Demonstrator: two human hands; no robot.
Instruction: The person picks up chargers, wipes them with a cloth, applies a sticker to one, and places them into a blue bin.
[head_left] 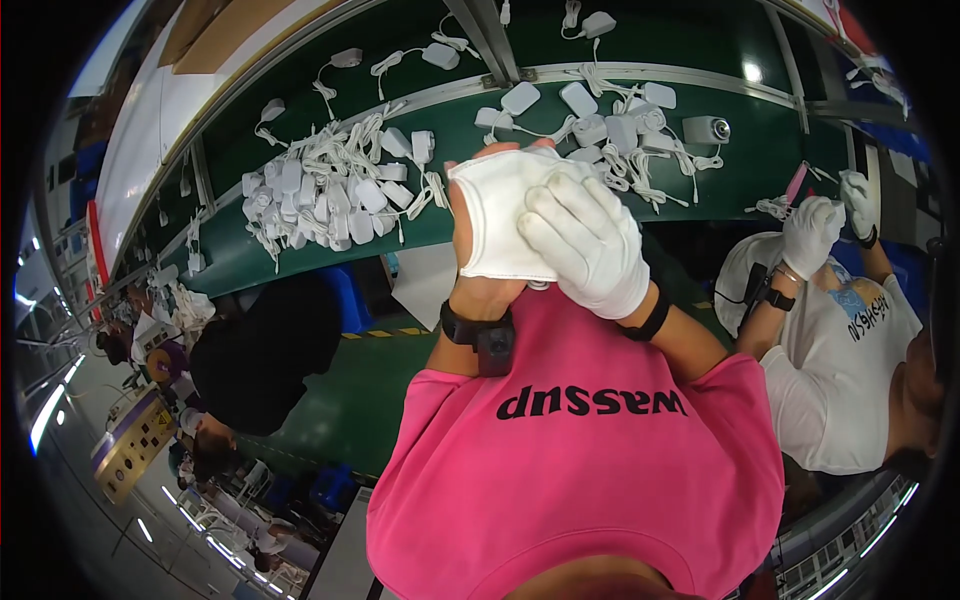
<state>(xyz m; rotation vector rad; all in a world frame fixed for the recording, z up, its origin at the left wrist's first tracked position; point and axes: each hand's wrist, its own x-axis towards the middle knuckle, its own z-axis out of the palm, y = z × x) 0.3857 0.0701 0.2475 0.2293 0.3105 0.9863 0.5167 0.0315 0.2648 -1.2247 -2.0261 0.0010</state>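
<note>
My left hand [465,235] is raised in front of my chest, a white fingerless glove [495,215] stretched over its back and palm area. Bare fingertips show beyond the glove's far edge, and bare skin shows along the thumb side. My right hand [585,245], in a white glove, lies across it with bent fingers pressed together on the fabric. Its fingers cover part of the left hand. Just past both hands, white power adapters [620,132] with coiled white cables lie on the green work surface [440,232].
A bigger heap of adapters and cables [320,195] lies to the left. More adapters [440,55] rest on the strip beyond the metal rail [640,70]. At right, a co-worker's white-gloved hands [812,235] are near a pink-handled tool [796,185]. A blue bin [345,300] stands below the bench.
</note>
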